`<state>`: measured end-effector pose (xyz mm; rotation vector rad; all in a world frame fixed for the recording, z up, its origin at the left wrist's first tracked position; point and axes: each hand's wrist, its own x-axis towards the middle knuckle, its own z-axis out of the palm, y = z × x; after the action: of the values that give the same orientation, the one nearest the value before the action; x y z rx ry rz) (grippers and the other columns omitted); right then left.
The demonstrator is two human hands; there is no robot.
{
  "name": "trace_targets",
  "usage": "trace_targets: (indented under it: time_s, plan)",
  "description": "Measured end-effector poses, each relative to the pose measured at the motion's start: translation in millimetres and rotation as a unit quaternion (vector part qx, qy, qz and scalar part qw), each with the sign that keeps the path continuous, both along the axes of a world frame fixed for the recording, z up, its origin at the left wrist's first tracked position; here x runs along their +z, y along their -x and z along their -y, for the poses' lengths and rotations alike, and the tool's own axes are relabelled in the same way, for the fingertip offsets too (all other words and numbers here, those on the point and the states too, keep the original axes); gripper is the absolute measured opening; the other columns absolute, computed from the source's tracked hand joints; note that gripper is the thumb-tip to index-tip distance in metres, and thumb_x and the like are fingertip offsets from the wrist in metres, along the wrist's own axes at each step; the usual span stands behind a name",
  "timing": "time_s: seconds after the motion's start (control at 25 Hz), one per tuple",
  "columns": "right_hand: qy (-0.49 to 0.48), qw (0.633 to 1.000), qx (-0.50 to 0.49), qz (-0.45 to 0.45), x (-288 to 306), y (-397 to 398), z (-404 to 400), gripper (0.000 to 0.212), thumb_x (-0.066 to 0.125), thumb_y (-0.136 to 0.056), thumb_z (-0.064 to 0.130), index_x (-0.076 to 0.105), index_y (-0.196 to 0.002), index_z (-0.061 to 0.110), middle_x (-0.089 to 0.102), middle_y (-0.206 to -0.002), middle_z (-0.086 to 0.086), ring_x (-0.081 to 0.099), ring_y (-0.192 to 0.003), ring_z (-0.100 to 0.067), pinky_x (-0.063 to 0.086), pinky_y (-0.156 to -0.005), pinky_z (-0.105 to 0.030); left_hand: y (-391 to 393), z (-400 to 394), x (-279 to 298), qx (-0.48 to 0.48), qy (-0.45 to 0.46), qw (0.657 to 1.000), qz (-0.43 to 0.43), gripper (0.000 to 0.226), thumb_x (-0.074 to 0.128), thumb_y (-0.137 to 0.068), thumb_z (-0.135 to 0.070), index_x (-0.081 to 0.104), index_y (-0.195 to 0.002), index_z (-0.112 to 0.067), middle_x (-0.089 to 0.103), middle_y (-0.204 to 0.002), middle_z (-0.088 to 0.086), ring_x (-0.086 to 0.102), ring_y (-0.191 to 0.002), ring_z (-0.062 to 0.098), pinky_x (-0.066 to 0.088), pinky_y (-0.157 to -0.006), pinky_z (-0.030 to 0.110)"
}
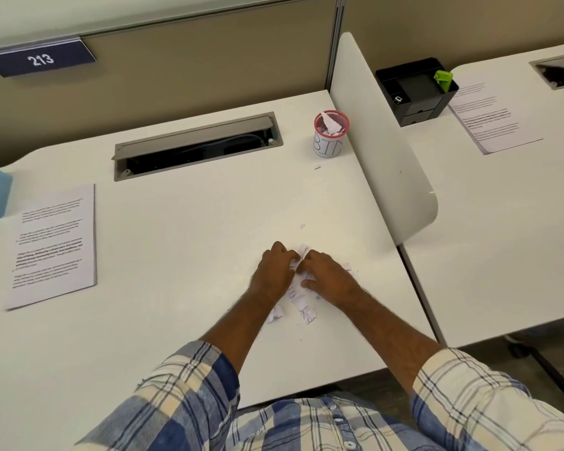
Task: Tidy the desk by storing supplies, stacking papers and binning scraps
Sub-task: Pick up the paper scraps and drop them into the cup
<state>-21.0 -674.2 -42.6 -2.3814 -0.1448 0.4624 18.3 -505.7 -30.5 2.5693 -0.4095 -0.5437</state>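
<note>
The left hand (pixel 275 271) and the right hand (pixel 326 278) lay knuckles-up on the desk (pixel 183 249), fingertips almost meeting, fingers curled down over a small heap of torn paper scraps (pixel 302 309) as if raking them together; whether either hand had actually closed on any pieces could not be told, since the fingertips were hidden under the hands. The scraps looked nearly weightless, limp and crumpled, so they would probably scatter if swept fast and slip out of a loose pinch; cupping the heap from both sides and lifting it as one bundle seemed the safer hold. Several pieces trailed toward the person, between the wrists, and one stray fleck (pixel 302 226) lay just beyond the fingertips. Well apart, toward the far right corner of the desk beside the divider, stood the red-rimmed cup marked BIN (pixel 329 138), already holding scraps. A stack of printed papers (pixel 52 245) rested squared at the left edge.
</note>
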Motion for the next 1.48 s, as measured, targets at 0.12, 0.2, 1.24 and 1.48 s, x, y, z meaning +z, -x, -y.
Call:
trace_targets:
  time_s: [0.12, 0.2, 1.24, 1.48]
  plan:
    - [0.018, 0.999, 0.004, 0.028, 2, -1, 0, 0.019, 0.071, -0.086, 0.006, 0.072, -0.105, 0.009, 0.067, -0.115, -0.010, 0.065, -0.105, -0.029, 0.054, -0.089, -0.046, -2, 0, 1, -0.002, -0.007, 1.000, 0.009, 0.022, 0.058, -0.097, -0.016, 0.067, -0.116, -0.018, 0.055, -0.113, 0.005, 0.056, -0.105, 0.025, 0.052, -0.087, 0.038]
    - [0.053, 0.998, 0.016, 0.038, 5, -4, -2, 0.017, 0.067, -0.089, 0.004, 0.074, -0.105, 0.005, 0.068, -0.111, -0.013, 0.065, -0.102, -0.033, 0.053, -0.087, -0.046, -4, -1, 0, 0.003, -0.010, 1.000, 0.008, 0.019, 0.060, -0.096, -0.016, 0.067, -0.114, -0.016, 0.058, -0.112, 0.006, 0.058, -0.104, 0.025, 0.051, -0.087, 0.037]
    - [-0.339, 0.871, -0.354, -0.010, 50, -94, 47, 0.016, 0.069, -0.083, -0.015, 0.072, -0.090, 0.000, 0.072, -0.076, -0.011, 0.068, -0.065, -0.013, 0.058, -0.065, -0.024, -102, -16, 49, 0.251, 0.334, 0.892, -0.174, 0.013, 0.076, -0.087, -0.001, 0.070, -0.094, 0.009, 0.072, -0.090, 0.008, 0.070, -0.072, 0.018, 0.059, -0.068, 0.022]
    - [-0.299, 0.881, -0.361, 0.074, 76, -174, 61, 0.019, 0.071, -0.083, -0.009, 0.073, -0.085, 0.010, 0.072, -0.075, -0.007, 0.068, -0.063, -0.012, 0.057, -0.066, -0.022, -165, 31, 74, 0.213, 0.361, 0.893, -0.163, 0.012, 0.076, -0.085, 0.003, 0.071, -0.093, 0.009, 0.071, -0.088, 0.010, 0.070, -0.071, 0.016, 0.063, -0.076, 0.030]
